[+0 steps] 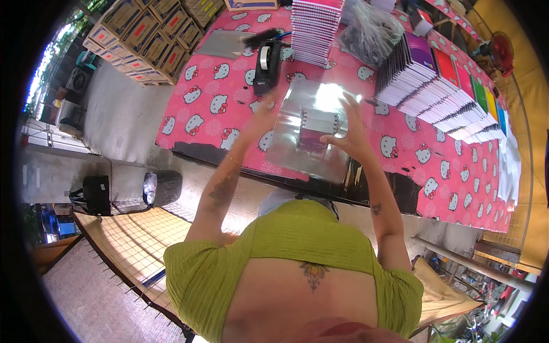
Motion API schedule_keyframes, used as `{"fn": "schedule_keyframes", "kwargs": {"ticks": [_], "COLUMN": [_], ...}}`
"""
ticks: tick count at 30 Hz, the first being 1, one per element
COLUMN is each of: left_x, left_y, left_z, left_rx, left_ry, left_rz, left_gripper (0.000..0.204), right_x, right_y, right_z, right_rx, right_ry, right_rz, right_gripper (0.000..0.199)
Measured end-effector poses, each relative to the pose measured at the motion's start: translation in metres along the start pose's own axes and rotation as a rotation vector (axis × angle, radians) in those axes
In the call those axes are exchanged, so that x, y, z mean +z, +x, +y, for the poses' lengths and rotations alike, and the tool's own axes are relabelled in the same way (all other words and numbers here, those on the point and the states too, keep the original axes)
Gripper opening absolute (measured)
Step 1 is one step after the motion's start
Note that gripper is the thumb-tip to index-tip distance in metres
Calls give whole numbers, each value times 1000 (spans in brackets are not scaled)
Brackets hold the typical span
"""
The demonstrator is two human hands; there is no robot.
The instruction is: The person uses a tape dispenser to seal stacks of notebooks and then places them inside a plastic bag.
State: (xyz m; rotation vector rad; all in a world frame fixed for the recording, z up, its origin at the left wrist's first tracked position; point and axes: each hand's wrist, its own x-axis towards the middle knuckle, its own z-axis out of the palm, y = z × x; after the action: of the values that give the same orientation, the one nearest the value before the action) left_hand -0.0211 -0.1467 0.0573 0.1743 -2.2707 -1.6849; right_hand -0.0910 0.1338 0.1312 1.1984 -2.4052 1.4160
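Far left: brown cardboard boxes (143, 43) are stacked on the concrete floor (123, 108); a black bag (97, 193) is set lower down. Tabletop (197, 134) is covered in pink cat-face print, dark surface exposed along the near edge. On its far left part, a flat grey sheet (220, 44) is laid, with a black-bristled brush (260, 38) just beside it. Black tape dispenser (267, 66) is placed to the right of that, roll mounted.

Left hand (263, 117) is held near the dispenser, at the left edge of a clear plastic sheet (291, 154); motion-blurred, so finger opening and any hold can't be told. Tall notebook stack (314, 31) is stood behind. Spiral-bound notebook (319, 126), greyish white and purple, is positioned mid-sheet, near the front edge; over or under the film can't be told. Right hand (351, 134) is spread wide over the sheet's right side, thumb extended over the notebook, nothing seen gripped.

Further right: a crumpled clear plastic bag (372, 31), then rows of notebooks (440, 94) stacked under variously coloured covers. Red fan (502, 48) is seen at far right.
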Motion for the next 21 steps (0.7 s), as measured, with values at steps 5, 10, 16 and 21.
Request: {"fn": "schedule_keyframes", "kwargs": {"ticks": [5,10,16,21], "left_x": [-69,-61,-56,-37], "left_y": [64,74,79,47], "left_z": [-19,-51,-49,-73], "left_rx": [-523,-241,-238,-353], "left_ry": [-136,-171,-238,-516], "left_rz": [235,430,301,376], "left_gripper": [37,32,27,15], "right_x": [-16,7,23,30], "right_y": [22,29,31,32], "right_z": [-38,-57,-63,-62], "right_rx": [-250,-238,-179,-140], "right_ry": [-398,-449,-496,-540], "right_rz": [-189,-91,-96,-112], "right_gripper": [20,24,28,32]}}
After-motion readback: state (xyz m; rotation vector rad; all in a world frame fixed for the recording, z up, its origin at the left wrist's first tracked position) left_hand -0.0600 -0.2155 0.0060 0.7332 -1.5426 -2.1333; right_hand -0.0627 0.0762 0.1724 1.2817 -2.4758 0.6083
